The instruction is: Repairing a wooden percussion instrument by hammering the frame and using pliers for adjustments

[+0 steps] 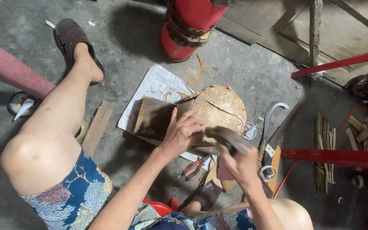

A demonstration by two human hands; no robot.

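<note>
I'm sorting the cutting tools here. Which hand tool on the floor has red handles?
The pliers, lying on the concrete below the left hand. The curved sickle to the right of the round wooden block has a pale blade and no red grips.

I see the round block [220, 111] at the centre of the floor, resting partly on a sheet [156, 87]. A board [152, 118] lies on the sheet, touching the block's left side. My left hand [179, 134] rests where board and block meet; my right hand [239, 164] is just right of it, nearer me. Pliers [194, 167] lie between my forearms. A sickle [269, 123] lies right of the block, and sticks [325, 149] farther right. A cylinder [188, 25] stands behind the block. A plank [97, 127] lies left of the sheet.
</note>
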